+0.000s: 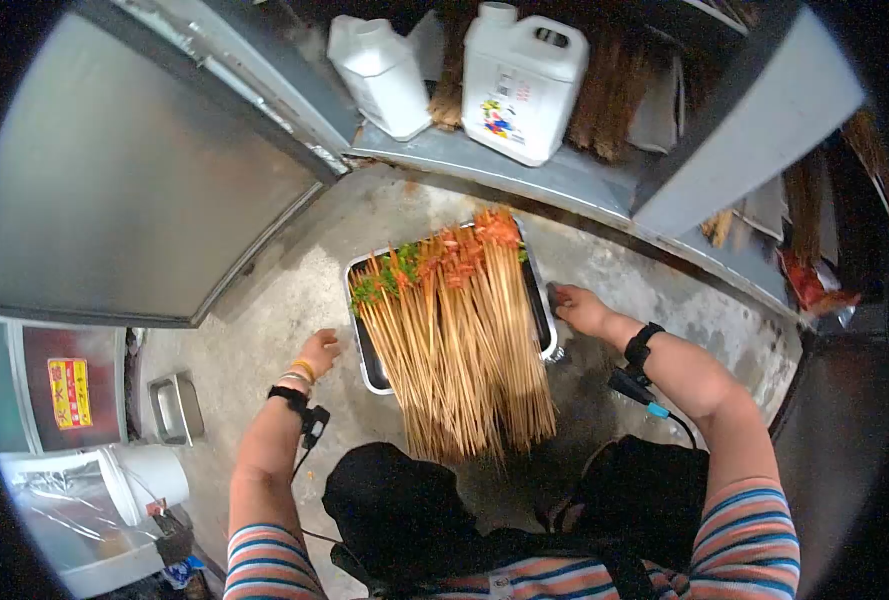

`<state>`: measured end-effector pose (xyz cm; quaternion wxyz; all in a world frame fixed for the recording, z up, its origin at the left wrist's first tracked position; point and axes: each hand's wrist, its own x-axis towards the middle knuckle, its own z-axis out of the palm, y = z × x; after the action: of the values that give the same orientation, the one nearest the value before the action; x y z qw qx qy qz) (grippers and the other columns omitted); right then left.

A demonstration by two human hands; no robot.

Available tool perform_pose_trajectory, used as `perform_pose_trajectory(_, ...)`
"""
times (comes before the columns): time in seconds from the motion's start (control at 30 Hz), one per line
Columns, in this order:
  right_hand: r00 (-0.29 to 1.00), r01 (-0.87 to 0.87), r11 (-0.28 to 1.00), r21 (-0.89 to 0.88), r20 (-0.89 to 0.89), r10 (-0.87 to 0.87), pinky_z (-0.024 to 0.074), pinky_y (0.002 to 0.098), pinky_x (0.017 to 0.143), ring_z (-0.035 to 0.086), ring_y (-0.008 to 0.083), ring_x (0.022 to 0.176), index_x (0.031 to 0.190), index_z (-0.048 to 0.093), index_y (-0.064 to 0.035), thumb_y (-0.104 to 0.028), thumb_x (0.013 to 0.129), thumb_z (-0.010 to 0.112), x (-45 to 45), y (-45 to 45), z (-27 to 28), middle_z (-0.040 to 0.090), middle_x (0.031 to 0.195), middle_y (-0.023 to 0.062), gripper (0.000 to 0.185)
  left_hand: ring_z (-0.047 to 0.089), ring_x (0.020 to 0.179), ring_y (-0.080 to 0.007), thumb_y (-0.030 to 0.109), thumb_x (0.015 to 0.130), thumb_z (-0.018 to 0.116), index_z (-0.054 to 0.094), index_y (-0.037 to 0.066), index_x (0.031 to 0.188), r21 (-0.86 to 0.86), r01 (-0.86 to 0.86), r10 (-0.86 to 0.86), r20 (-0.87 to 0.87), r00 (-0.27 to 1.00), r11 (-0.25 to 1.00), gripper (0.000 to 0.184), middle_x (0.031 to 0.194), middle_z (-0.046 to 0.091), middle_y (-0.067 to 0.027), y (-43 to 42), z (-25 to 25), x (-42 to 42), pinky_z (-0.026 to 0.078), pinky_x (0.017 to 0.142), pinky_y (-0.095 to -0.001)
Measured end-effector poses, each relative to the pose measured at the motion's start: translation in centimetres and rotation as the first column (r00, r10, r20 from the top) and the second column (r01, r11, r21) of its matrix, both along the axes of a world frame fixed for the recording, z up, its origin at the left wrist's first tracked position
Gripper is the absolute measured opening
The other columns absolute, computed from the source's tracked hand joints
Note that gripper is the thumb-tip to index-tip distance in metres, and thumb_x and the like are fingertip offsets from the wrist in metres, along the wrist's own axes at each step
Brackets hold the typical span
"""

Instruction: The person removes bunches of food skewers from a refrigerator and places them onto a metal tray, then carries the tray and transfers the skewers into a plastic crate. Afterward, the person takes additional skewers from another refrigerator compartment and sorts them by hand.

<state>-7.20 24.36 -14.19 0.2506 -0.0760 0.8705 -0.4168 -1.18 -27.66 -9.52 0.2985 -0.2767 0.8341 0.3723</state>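
Skewers, one large batch: bare sticks (464,370) are jutting over the tray's near edge, toward the crouching person's black-clad knees (394,500).
Left hand (320,352), one: hovering just beside the tray's left edge, released, fingers loosely bent, holding nothing.
Right hand (581,309), one: curling its fingers close to the right edge; whether it is gripping the rim, I cannot tell.
Metal tray (368,368), one: resting on the concrete floor (264,370), carrying the skewers. Green pieces (389,273) are lying toward its far left corner, orange-red pieces (497,228) along the far edge to the far right corner.
White jugs (524,85), two: standing on a grey shelf (494,160) beyond the tray.
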Motion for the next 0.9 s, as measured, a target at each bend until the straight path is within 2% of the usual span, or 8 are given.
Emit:
perform_pose_trajectory(0.17, 0.995, 0.098, 0.993, -0.059, -0.01, -0.099, 0.0455, 0.0391, 0.089, 0.056, 0.0376, 0.103, 0.117, 0.054, -0.0008, -0.015, 0.08, 0.057, -4.4, -2.9, -5.0, 0.058, 0.112, 0.0233, 0.04, 0.057, 0.1, -0.0208, 0.015, 0.092, 0.051, 0.038, 0.01, 0.135, 0.08, -0.163, 0.175, -0.175, 0.969, 0.983, 0.046, 0.122, 0.054, -0.0082, 1.6, -7.1, -0.8, 0.049, 0.073, -0.0374)
perform_pose_trajectory(0.23, 0.996, 0.087, 0.988, 0.124, -0.022, -0.085, 0.0477, 0.0379, 0.079, 0.06, 0.0305, 0.098, 0.123, 0.049, -0.0004, -0.006, 0.082, 0.058, -4.9, -3.8, -4.2, 0.062, 0.107, 0.0197, 0.043, 0.058, 0.095, -0.0193, 0.012, 0.092, 0.048, 0.042, 0.011, 0.132, 0.32, -0.38, 0.423, -0.075, 0.903, 0.868, 0.04, 0.109, 0.06, -0.0063, 2.4, -8.6, -1.2, 0.048, 0.074, -0.0386)
perform_pose_trajectory(0.37, 0.97, 0.081, 0.983, 0.163, -0.241, -0.04, 0.0493, 0.038, 0.064, 0.064, 0.0295, 0.075, 0.099, 0.062, 0.0016, -0.006, 0.081, 0.059, -2.8, -3.3, -4.4, 0.065, 0.082, 0.0176, 0.019, 0.06, 0.086, -0.0197, 0.002, 0.088, 0.046, 0.059, 0.008, 0.11, 0.413, -0.767, 0.862, -0.101, 0.497, 0.491, 0.026, 0.096, 0.062, -0.0074, 4.3, -11.2, 0.4, 0.051, 0.067, -0.0366)
perform_pose_trajectory(0.43, 0.986, 0.056, 0.99, 0.13, 0.15, -0.075, 0.0459, 0.0325, 0.053, 0.059, 0.0181, 0.063, 0.102, 0.061, 0.0007, -0.004, 0.082, 0.059, -1.4, -2.0, -1.8, 0.062, 0.076, 0.0103, 0.02, 0.06, 0.085, -0.0203, 0.002, 0.089, 0.048, 0.059, 0.009, 0.107, 0.332, -0.785, 0.843, -0.06, 0.535, 0.522, 0.023, 0.099, 0.062, -0.0086, 7.7, -4.5, 0.7, 0.052, 0.068, -0.0373)
perform_pose_trajectory(0.53, 0.931, 0.292, 0.93, -0.224, 0.292, -0.221, 0.0412, 0.0269, 0.046, 0.051, 0.0098, 0.058, 0.103, 0.059, -0.0004, -0.002, 0.084, 0.057, 1.0, -1.5, 3.6, 0.056, 0.073, 0.0045, 0.02, 0.06, 0.084, -0.0178, 0.007, 0.091, 0.051, 0.056, 0.008, 0.111, 0.381, -0.827, 0.891, 0.021, 0.454, 0.413, 0.02, 0.1, 0.062, -0.0063, 8.0, -2.1, 2.4, 0.051, 0.072, -0.0335)
perform_pose_trajectory(0.63, 0.922, 0.344, 0.917, -0.2, 0.255, -0.29, 0.0415, 0.0258, 0.048, 0.05, 0.0103, 0.058, 0.106, 0.057, 0.0002, 0.001, 0.085, 0.055, 3.0, -0.1, 5.6, 0.056, 0.075, 0.0021, 0.021, 0.059, 0.084, -0.0162, 0.007, 0.092, 0.051, 0.056, 0.007, 0.111, 0.564, -0.736, 0.883, 0.026, 0.469, 0.374, 0.019, 0.099, 0.062, -0.005, 7.9, 1.1, 2.8, 0.051, 0.074, -0.0313)
perform_pose_trajectory(0.73, 0.833, 0.432, 0.888, -0.159, 0.446, -0.326, 0.0477, 0.0278, 0.061, 0.055, 0.0106, 0.073, 0.116, 0.055, -0.0039, 0.004, 0.081, 0.053, 3.7, -0.5, 11.8, 0.06, 0.087, 0.0044, 0.036, 0.058, 0.083, -0.0147, 0.007, 0.092, 0.051, 0.057, 0.005, 0.106, 0.512, -0.745, 0.884, -0.067, 0.462, 0.428, 0.016, 0.096, 0.063, -0.0039, 7.7, 5.8, 2.3, 0.05, 0.075, -0.0299)
perform_pose_trajectory(0.9, 0.727, 0.614, 0.754, -0.234, 0.54, -0.424, 0.0475, 0.0254, 0.059, 0.052, 0.0114, 0.072, 0.133, 0.037, -0.0148, -0.002, 0.086, 0.05, 5.9, -2.9, 23.3, 0.053, 0.086, 0.0002, 0.05, 0.054, 0.093, -0.0128, 0.016, 0.093, 0.053, 0.058, 0.008, 0.112, 0.42, -0.659, 0.77, -0.187, 0.61, 0.624, 0.021, 0.101, 0.061, -0.0008, 4.5, 12.8, 0.4, 0.042, 0.087, -0.0286)
